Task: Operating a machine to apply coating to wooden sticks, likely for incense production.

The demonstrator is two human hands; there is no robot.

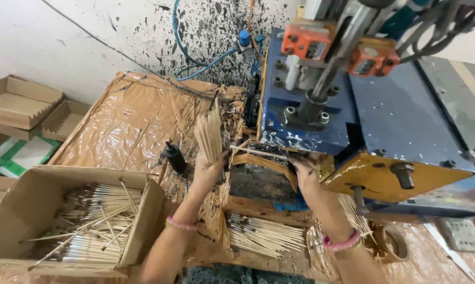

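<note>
— Sticks (210,131): how held?

— Left hand (208,171) clenched round the lower end of a thin wooden bundle, fanned upright, forearm rising from the bench's near edge. One single stick (258,152) lies across toward the right hand (306,173), which reaches palm-down under the blue machine (384,115).

— Right grip?

— Cannot tell; its ink-stained fingertips are hidden against the dark tray (258,179).

— Surroundings?

— More sticks lie in a cardboard box (17,210) at the bench's left corner. Both elbows cut off below.

I see a bench under stained tan plastic sheeting (127,121): a cardboard box (17,210) of sticks near left, a loose stick pile (261,234) near centre, a blue machine (384,115) far right.
</note>
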